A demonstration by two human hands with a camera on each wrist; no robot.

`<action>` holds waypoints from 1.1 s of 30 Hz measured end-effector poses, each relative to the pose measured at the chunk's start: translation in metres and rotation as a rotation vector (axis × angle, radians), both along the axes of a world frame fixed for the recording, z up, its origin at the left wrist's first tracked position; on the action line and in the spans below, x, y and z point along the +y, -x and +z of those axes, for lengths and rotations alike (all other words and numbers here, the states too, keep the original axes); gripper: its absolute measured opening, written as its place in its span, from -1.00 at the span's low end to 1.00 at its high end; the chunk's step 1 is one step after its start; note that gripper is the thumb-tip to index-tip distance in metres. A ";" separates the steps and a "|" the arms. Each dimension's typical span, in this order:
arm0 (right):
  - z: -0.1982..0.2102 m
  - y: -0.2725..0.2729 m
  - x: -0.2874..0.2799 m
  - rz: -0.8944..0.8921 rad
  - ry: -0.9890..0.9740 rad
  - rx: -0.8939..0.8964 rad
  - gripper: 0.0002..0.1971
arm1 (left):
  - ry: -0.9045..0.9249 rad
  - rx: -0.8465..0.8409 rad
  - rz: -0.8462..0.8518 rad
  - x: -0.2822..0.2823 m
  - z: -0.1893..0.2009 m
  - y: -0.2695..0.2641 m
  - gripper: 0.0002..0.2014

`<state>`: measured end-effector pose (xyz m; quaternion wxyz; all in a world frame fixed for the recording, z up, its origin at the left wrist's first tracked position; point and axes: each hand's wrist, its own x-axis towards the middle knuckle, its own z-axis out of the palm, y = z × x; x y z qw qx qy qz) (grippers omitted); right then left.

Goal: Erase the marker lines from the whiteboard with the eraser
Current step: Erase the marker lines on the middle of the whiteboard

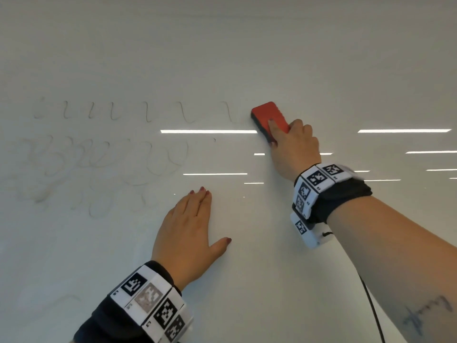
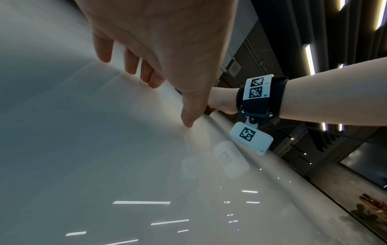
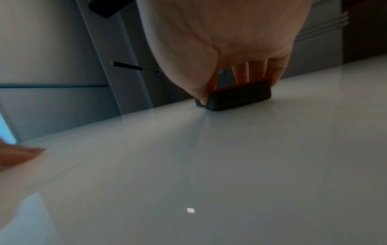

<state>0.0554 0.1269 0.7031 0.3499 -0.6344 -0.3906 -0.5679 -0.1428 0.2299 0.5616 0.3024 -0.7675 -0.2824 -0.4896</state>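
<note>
Up on the whiteboard, the right hand has its grip closed around the eraser, a red-backed block with a dark felt underside. The thumb lies along the red back while the fingers curl over the far long edge; from the right wrist view the felt face sits flat against the board, pinched between thumb and fingers. The eraser stands tilted, its upper end towards the left, just beside the right end of a row of faint marker lines, thin hooked strokes running leftward across the board. Below that row lies a wider patch of smeared loops, pale and blurred, reaching down towards the lower left.

The left hand lies flat on the board, fingers straight and close together, thumb spread out to the right, holding nothing. It is below and to the left of the eraser, well apart from it. Both wrists wear dark bands with black-and-white square markers. Bright strips of ceiling light reflect on the glossy surface between the two hands.
</note>
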 end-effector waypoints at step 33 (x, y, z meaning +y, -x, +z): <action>0.014 -0.024 -0.033 0.017 0.048 0.109 -0.51 | -0.010 0.007 0.043 0.000 -0.001 0.002 0.01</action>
